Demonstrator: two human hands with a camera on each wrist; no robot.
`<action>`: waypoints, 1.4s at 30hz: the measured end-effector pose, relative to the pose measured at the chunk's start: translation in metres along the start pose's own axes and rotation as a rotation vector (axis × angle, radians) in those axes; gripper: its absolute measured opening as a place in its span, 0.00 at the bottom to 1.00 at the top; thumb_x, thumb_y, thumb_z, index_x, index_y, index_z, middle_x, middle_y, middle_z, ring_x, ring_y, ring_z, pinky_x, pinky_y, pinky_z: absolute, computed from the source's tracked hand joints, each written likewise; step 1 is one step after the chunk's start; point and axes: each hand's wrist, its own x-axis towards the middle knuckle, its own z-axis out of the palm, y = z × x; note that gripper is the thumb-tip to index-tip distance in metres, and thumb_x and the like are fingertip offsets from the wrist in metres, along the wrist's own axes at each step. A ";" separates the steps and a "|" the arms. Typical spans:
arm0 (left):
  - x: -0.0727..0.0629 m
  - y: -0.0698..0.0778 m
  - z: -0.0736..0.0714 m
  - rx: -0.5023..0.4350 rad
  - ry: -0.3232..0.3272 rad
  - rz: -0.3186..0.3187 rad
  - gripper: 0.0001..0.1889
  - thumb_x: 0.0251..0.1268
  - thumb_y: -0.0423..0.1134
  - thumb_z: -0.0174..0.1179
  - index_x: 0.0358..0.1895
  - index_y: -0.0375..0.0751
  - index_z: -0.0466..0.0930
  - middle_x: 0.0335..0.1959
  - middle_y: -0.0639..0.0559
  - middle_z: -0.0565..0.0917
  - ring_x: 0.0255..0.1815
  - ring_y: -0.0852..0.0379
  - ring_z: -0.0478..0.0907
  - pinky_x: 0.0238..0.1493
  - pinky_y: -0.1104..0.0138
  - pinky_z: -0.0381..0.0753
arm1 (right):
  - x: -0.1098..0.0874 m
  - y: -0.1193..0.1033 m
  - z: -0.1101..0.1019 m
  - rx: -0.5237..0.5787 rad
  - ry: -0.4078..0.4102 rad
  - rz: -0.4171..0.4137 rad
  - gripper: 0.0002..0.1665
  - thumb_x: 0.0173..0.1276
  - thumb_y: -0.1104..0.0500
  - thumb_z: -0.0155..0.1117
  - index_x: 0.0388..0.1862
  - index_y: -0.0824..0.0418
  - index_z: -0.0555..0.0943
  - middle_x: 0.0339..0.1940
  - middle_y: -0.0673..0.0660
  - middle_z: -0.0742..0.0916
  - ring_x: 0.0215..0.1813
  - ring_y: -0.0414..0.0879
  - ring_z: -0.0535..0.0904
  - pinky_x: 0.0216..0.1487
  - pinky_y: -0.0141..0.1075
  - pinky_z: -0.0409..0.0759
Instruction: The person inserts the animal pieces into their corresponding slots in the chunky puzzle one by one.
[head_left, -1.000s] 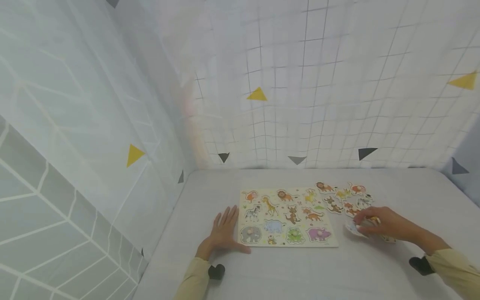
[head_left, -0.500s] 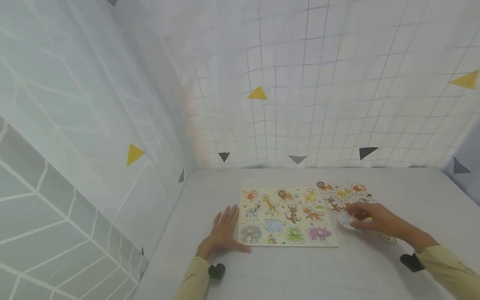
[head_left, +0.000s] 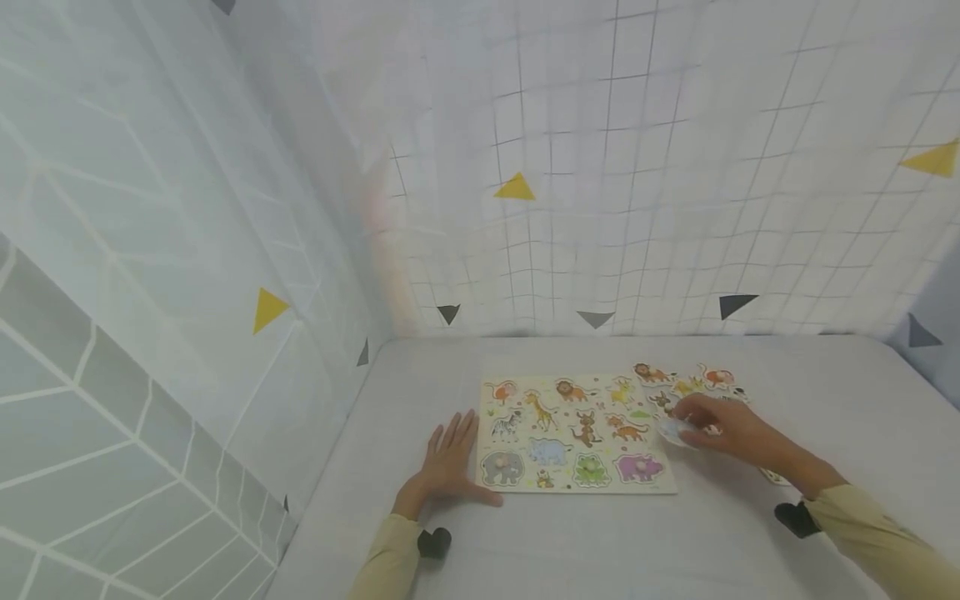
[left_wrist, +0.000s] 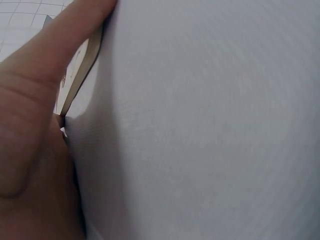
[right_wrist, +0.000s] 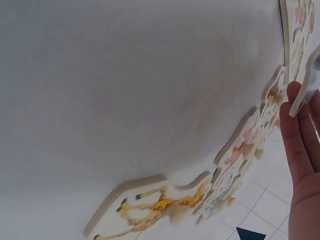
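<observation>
Your right hand (head_left: 738,432) has moved left. Nearer, your left hand (head_left: 450,467) lies spread, grasping nothing; beyond, the right pinches the pale-blue piece (head_left: 672,431) at the puzzle board's (head_left: 615,491) right edge. Carrying seems in hand; next probably calls for careful aligning.

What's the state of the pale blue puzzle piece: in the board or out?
Out: the right grip pinches the pale blue puzzle piece near the right edge of the board.
</observation>
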 end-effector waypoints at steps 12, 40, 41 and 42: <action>-0.002 0.001 0.000 -0.007 -0.003 0.002 0.78 0.35 0.73 0.77 0.85 0.45 0.36 0.88 0.50 0.38 0.89 0.45 0.31 0.87 0.42 0.29 | 0.013 -0.014 0.015 0.010 0.103 -0.128 0.12 0.64 0.51 0.77 0.46 0.47 0.86 0.46 0.46 0.91 0.48 0.31 0.85 0.51 0.34 0.89; -0.003 0.003 -0.005 0.011 -0.014 0.017 0.77 0.37 0.73 0.76 0.85 0.42 0.36 0.88 0.49 0.37 0.89 0.44 0.30 0.87 0.41 0.29 | 0.059 -0.081 0.065 0.032 0.084 -0.315 0.09 0.66 0.60 0.73 0.44 0.51 0.85 0.47 0.50 0.90 0.50 0.48 0.88 0.50 0.38 0.90; -0.002 0.002 -0.004 0.014 -0.011 0.016 0.77 0.37 0.73 0.76 0.85 0.43 0.36 0.88 0.50 0.37 0.89 0.44 0.30 0.87 0.42 0.29 | 0.060 -0.082 0.067 0.029 0.082 -0.327 0.09 0.66 0.59 0.74 0.44 0.52 0.85 0.46 0.50 0.90 0.49 0.48 0.88 0.50 0.38 0.90; -0.001 0.001 -0.003 0.013 -0.007 0.019 0.77 0.36 0.74 0.76 0.85 0.43 0.36 0.88 0.50 0.37 0.89 0.44 0.30 0.87 0.41 0.29 | 0.061 -0.083 0.068 0.022 0.080 -0.331 0.09 0.66 0.59 0.74 0.44 0.52 0.85 0.45 0.49 0.90 0.49 0.48 0.88 0.50 0.39 0.90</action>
